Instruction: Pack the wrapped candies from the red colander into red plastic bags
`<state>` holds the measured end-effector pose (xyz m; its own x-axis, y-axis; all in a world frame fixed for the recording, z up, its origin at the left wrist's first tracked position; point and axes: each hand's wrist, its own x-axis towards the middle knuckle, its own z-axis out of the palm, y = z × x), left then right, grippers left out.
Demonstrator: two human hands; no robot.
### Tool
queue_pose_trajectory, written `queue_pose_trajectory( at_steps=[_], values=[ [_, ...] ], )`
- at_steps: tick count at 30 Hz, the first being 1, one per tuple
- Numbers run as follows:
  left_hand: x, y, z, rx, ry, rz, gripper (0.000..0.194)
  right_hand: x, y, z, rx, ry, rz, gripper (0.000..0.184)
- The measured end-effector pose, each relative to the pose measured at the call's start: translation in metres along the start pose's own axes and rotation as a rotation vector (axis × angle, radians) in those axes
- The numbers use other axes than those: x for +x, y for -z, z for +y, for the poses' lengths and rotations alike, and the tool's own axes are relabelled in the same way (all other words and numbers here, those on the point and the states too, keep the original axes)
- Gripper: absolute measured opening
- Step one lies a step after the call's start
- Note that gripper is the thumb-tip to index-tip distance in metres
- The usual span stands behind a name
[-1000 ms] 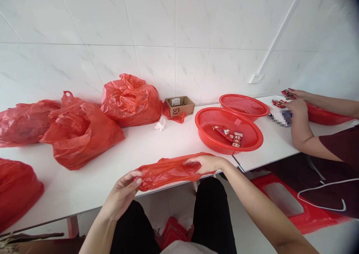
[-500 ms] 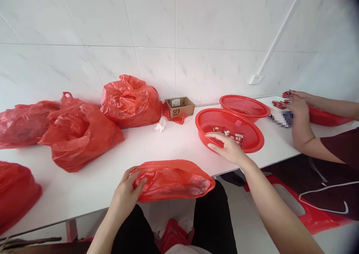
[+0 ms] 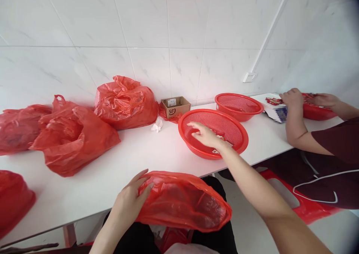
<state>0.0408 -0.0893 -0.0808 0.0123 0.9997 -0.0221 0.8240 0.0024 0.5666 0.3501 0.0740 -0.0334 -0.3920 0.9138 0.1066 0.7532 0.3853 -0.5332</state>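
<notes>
Pinching an open red plastic bag (image 3: 179, 201) by its left end, the left hand (image 3: 129, 201) is holding it in front of the round, perforated red plastic basket (image 3: 193, 149). The right hand (image 3: 206, 136) is hovering over that basket, apparently empty. Unheld, the bag's right end could be sagging shut.

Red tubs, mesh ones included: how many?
3: near mesh basket at the right hand; rear mesh basket just beyond; red tub far right, partly hidden by a co-worker's hand. Others may be hidden.

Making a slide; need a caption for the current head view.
Left hand at the mouth of an open red bag, right hand over a red basket of packets.
</notes>
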Motion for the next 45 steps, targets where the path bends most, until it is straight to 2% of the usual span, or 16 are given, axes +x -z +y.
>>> queue_pose_trajectory(
  at_steps=[4, 7, 12, 16, 18, 20, 22, 24, 27, 29, 31, 33, 36, 39, 43, 45],
  values=[
    [-0.008, 0.006, -0.014, 0.050, 0.080, -0.083, 0.044, -0.012, 0.036, 0.037, -0.333, -0.255, -0.370, 0.022],
    [-0.006, 0.010, -0.018, -0.034, 0.118, -0.100, 0.045, -0.027, 0.034, 0.052, -0.411, -0.318, -0.446, 0.017],
    [0.011, 0.012, -0.003, -0.624, 0.209, -0.044, 0.054, -0.030, 0.018, 0.058, -0.483, -0.341, -0.406, 0.047],
    [0.021, 0.008, 0.004, -1.057, 0.330, 0.119, 0.069, -0.020, 0.037, 0.053, -0.448, -0.328, -0.366, 0.030],
    [0.023, 0.004, 0.002, -1.164, 0.368, 0.178, 0.073, -0.021, 0.050, 0.039, -0.343, -0.264, -0.269, 0.029],
    [0.025, -0.002, 0.001, -1.207, 0.379, 0.181, 0.075, -0.027, 0.053, 0.013, -0.042, -0.153, -0.133, 0.035],
    [0.027, -0.007, 0.003, -1.221, 0.363, 0.147, 0.077, -0.036, 0.039, -0.023, 0.394, -0.008, -0.061, 0.042],
    [0.028, -0.012, 0.007, -1.222, 0.325, 0.098, 0.080, -0.042, 0.006, -0.058, 0.625, 0.156, -0.154, 0.039],
    [0.026, -0.017, 0.012, -1.228, 0.259, 0.027, 0.084, -0.043, -0.060, -0.090, 0.471, 0.282, -0.190, 0.022],
    [0.023, -0.015, 0.011, -1.214, 0.231, -0.004, 0.085, -0.039, -0.098, -0.092, 0.268, 0.271, -0.235, 0.017],
    [0.019, -0.009, 0.005, -1.156, 0.222, -0.017, 0.083, -0.032, -0.121, -0.081, 0.095, 0.264, -0.315, 0.022],
    [0.015, 0.001, -0.004, -1.079, 0.222, 0.001, 0.082, -0.023, -0.127, -0.066, 0.004, 0.257, -0.365, 0.029],
    [0.013, 0.018, -0.020, -1.045, 0.250, 0.108, 0.079, -0.011, -0.113, -0.047, -0.019, 0.211, -0.379, 0.055],
    [0.014, 0.025, -0.032, -1.010, 0.277, 0.225, 0.072, -0.008, -0.087, -0.045, -0.032, 0.139, -0.446, 0.073],
    [0.019, 0.013, -0.031, -0.789, 0.238, 0.221, 0.065, -0.024, -0.042, -0.063, 0.003, 0.188, -0.495, 0.077],
    [0.021, 0.005, -0.026, -0.751, 0.202, 0.198, 0.065, -0.030, -0.015, -0.066, 0.096, 0.275, -0.467, 0.066]
  ],
)
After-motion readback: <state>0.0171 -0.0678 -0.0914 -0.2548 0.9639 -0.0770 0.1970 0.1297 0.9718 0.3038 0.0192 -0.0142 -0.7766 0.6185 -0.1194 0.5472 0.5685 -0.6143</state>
